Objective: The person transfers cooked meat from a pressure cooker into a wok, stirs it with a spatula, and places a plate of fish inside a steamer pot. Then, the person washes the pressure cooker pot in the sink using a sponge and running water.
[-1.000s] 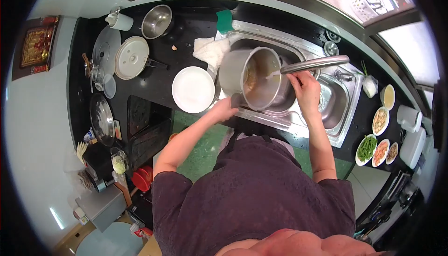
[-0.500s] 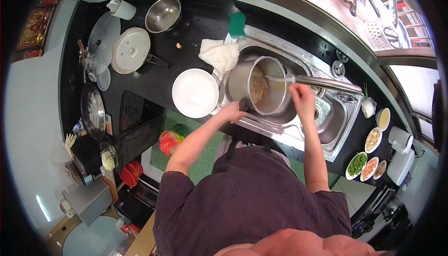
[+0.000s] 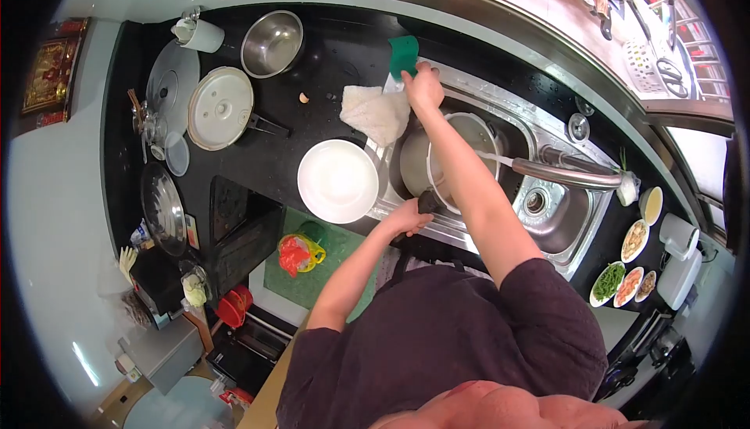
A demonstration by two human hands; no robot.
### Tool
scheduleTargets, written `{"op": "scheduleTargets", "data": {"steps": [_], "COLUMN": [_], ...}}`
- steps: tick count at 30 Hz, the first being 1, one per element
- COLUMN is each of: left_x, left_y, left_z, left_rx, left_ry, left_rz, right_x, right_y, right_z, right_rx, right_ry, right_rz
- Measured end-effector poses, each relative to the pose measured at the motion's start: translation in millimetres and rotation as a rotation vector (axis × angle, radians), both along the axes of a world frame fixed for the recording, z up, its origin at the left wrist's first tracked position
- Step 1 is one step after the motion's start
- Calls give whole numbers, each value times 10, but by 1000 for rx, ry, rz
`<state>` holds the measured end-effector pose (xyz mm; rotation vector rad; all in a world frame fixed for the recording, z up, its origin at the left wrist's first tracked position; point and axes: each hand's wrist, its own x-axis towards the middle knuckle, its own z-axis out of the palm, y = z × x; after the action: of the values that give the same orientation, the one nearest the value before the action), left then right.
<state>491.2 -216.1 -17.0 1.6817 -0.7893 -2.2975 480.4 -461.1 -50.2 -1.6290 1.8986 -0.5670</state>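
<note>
The metal pot [image 3: 414,162] lies tilted in the left sink basin, its mouth turned toward the tap. My left hand [image 3: 408,218] is closed around the pot's black handle [image 3: 428,201]. Across the pot reaches my right arm, hiding part of its mouth and contents. At the sink's back corner, my right hand [image 3: 426,87] grips the lower edge of a green scouring pad [image 3: 403,55]. From the tap [image 3: 562,173] a stream of water runs into the pot. A white cloth [image 3: 375,112] lies near my right hand, beside the sink.
A white bowl [image 3: 337,181] stands left of the sink [image 3: 574,237]. Farther left are a steel bowl [image 3: 272,43] and a pressure cooker lid [image 3: 220,109]. Small dishes of chopped food, including greens [image 3: 607,282], sit at the right. A window ledge [image 3: 547,15] holds utensils.
My right hand has moved from beside the tap, up and left over the pot, to the green scouring pad and taken hold of it. My left hand stays on the handle.
</note>
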Motion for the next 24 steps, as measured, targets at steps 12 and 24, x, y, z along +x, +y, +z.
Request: {"op": "scheduleTargets", "data": {"steps": [12,24], "left_x": [82,162], "left_y": [22,4], "left_z": [-65,-86], "left_rx": [59,-111], "left_ry": [68,-204], "left_rz": [38,-88], "right_x": [-773,-2182], "right_y": [395,1122], "right_z": [54,-94], "right_rx": [183,168], "right_ry": [-693,-149], "right_rz": [-69,481]}}
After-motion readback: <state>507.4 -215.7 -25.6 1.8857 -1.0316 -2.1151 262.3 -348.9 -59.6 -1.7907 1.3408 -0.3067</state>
